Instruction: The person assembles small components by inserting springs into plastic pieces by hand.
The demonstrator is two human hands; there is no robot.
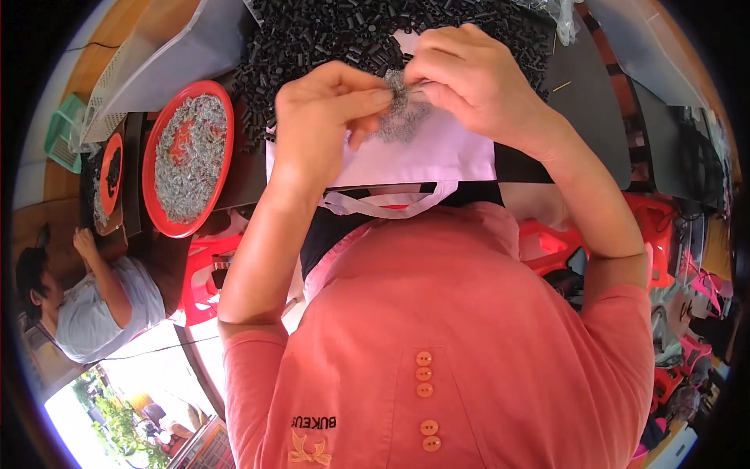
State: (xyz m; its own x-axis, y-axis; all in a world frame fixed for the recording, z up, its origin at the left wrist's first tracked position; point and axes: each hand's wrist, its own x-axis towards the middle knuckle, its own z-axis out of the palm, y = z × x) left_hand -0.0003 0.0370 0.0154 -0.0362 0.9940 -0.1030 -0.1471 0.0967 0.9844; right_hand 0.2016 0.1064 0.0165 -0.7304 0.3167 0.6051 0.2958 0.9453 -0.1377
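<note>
Both hands meet over a pale pink cloth bag [457, 152] at the table's near edge. My left hand [324, 109] is closed in a pinch, thumb against fingers, with something small and dark at the tips. Close beside it, my right hand [473, 82] pinches a thin, light piece that points toward the left fingertips. Both pieces are too small to name. Just below the fingers lies a heap of tiny grey metal pieces [402, 125] on the cloth. Behind the hands spreads a large pile of short black tubes [328, 47], partly covered by them.
To the left stands a round red tray [147, 168] holding many small silvery pieces. Beyond it are a smaller red tray [116, 144], a green basket [64, 133] and a seated co-worker [109, 305]. Red stools [652, 227] flank me. A clear plastic bag [564, 19] lies at the far right.
</note>
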